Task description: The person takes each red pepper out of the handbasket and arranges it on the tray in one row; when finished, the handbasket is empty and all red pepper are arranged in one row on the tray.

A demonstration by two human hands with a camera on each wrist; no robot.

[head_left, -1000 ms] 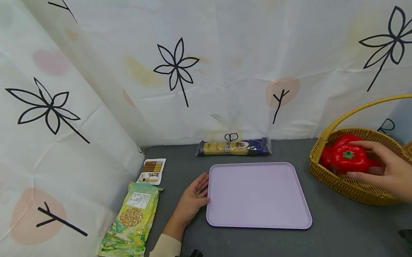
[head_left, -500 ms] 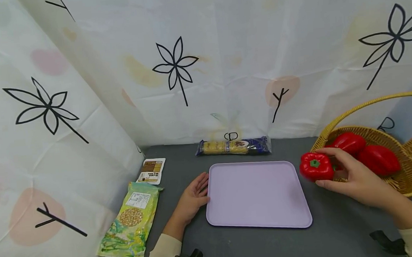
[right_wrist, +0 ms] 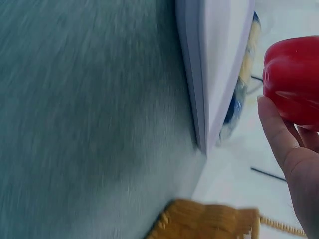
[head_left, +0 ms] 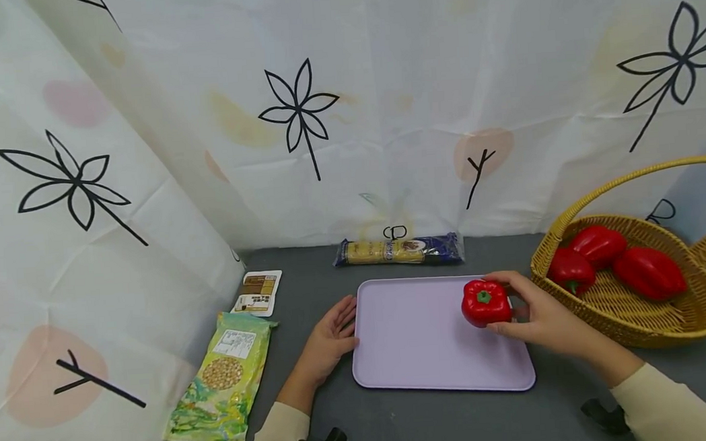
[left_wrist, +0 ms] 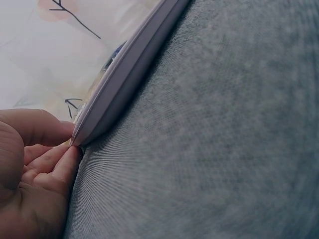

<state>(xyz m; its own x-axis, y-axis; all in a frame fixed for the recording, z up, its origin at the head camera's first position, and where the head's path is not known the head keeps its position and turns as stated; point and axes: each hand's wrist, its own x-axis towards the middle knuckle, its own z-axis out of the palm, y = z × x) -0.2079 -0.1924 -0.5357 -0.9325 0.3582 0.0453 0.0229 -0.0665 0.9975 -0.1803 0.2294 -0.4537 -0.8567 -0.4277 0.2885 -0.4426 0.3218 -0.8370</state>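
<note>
A red bell pepper [head_left: 484,303], its green stem facing the camera, is gripped between the thumb and fingers of my right hand [head_left: 535,317]. It is over the right part of a lilac rectangular tray [head_left: 422,364]. In the right wrist view the bell pepper [right_wrist: 294,79] is held above the tray's level. My left hand [head_left: 330,336] is at the tray's left edge. In the left wrist view its thumb and fingertips pinch the tray's rim [left_wrist: 117,82]. Further red peppers [head_left: 650,273] lie in a yellow wicker basket [head_left: 645,331] on the right.
Behind the tray lies a blue-and-yellow packet of pasta [head_left: 400,251]. To the left are a green-and-yellow bag [head_left: 223,377] picturing beans and a small brown-and-white packet [head_left: 259,294]. A printed white cloth [head_left: 383,111] borders the grey table [head_left: 414,426] at the back and left.
My right hand has lifted the bell pepper out of the basket and carried it left over the tray. The left hand stays at the tray's edge.
</note>
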